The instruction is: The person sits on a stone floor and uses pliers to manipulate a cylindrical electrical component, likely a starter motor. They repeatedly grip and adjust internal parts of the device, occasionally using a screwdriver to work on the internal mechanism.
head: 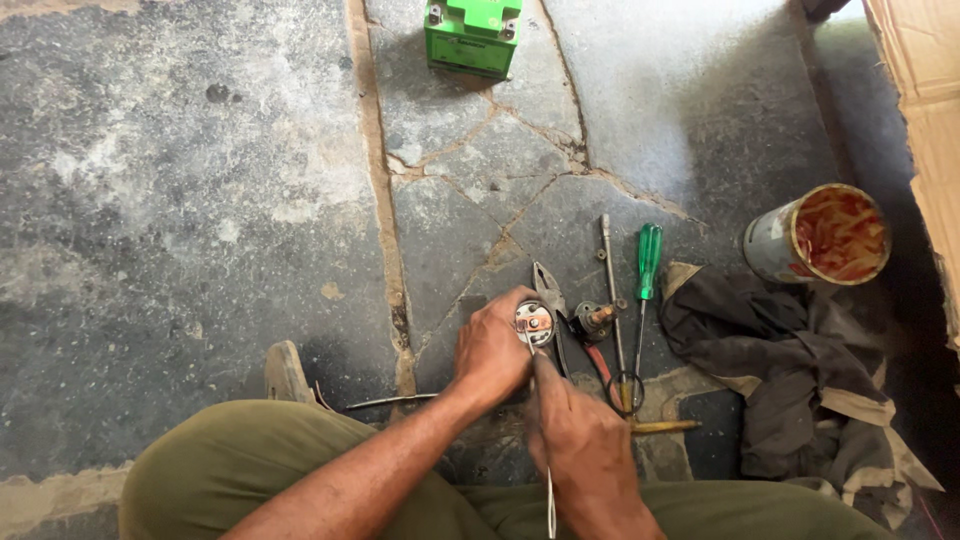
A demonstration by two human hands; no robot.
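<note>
A: Status of the part (534, 324)?

B: Round metal unit, clamped in the left hand (492, 350) over the stone floor (200, 200). Face open, contacts exposed.

A: Right hand (580, 440)?

B: Closed on a thin tool (549, 500), tip at the part's face.

A: Progress?

B: Judged mid-work: part not reassembled. Pliers (560, 310) and green screwdriver (646, 270) lie just beside, unused.

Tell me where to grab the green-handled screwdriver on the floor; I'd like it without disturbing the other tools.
Grip the green-handled screwdriver by its handle, coming from above and the far side: the handle lies bare, pointing away, while its shaft runs down among the pliers and rod.
</note>
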